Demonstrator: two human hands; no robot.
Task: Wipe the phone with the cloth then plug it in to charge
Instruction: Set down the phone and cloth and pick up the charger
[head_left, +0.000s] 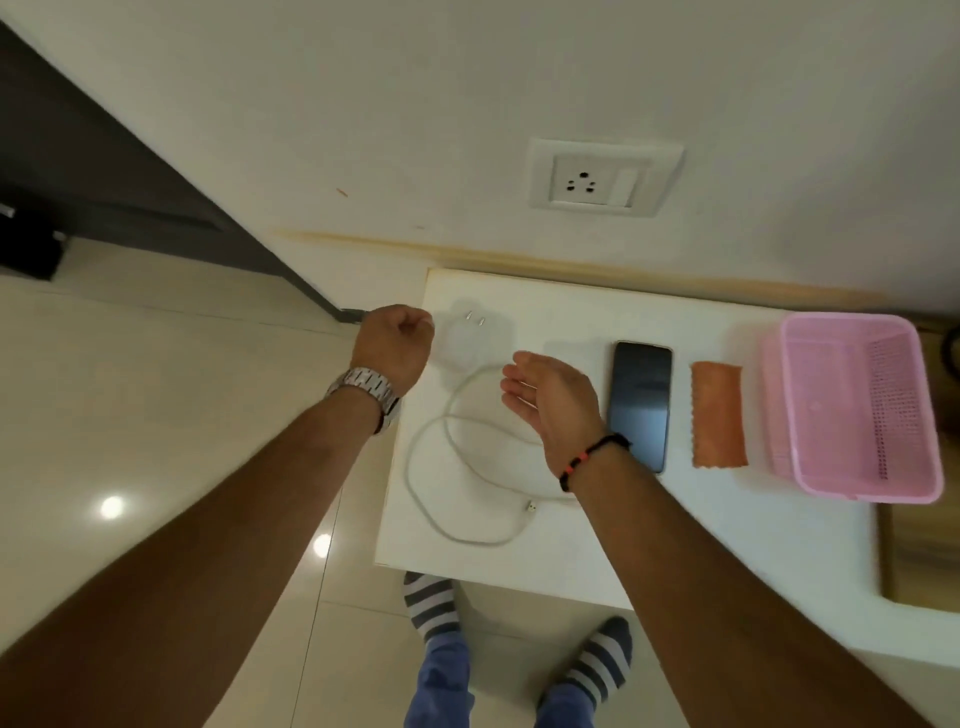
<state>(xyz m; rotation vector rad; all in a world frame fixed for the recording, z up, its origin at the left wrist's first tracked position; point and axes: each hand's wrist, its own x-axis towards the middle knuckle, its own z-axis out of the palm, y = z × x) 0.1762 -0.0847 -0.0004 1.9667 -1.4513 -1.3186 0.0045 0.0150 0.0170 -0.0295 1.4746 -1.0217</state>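
Basket: a pink perforated plastic basket (852, 410) stands at the far right of the white table (727, 545), well beyond the right hand; nothing shows inside it.
Writing: no brand or label is readable on any item.
Left hand: the left hand (392, 345) hangs curled into a loose fist, holding nothing, a metal watch (366, 395) on its wrist.
Right hand: the right hand (550, 400) is held edge-on with fingers apart and straight, empty, above the white cable (457, 467).
Charger: the white charger (475, 340) lies between the two hands, pins up.
Phone: the dark phone (640, 402) lies flat just right of the right hand.
Cloth: the orange cloth (718, 415) lies folded between phone and basket.
Socket: the wall socket (602, 179) sits beyond both hands.
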